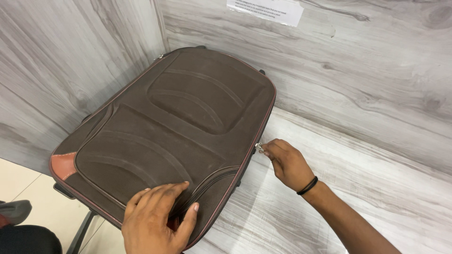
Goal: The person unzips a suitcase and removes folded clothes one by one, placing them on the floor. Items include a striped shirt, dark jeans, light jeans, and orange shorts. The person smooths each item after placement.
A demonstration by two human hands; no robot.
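Suitcase: a brown soft-sided suitcase (174, 127) lies flat on the grey wood-grain bench (358, 197), its top end pushed into the corner where two matching wall panels meet. Its near end hangs past the bench edge, as I read it from here.
Left hand: my left hand (157, 221) rests palm down on the suitcase's near corner, fingers spread and loose, gripping nothing, pressing on the fabric beside the front pocket seam.
Right hand: my right hand (285, 162) is at the suitcase's right edge, fingertips pinched closed on a small metal zipper pull (258, 147). A black band (307, 186) circles the wrist.
Trim: a reddish piping runs round the lid, and a tan corner patch (62, 164) shows at the left.
Surroundings: a white paper notice (266, 9) is stuck to the back wall. A pale floor (28, 188) shows at lower left, beside a dark object I cannot identify.
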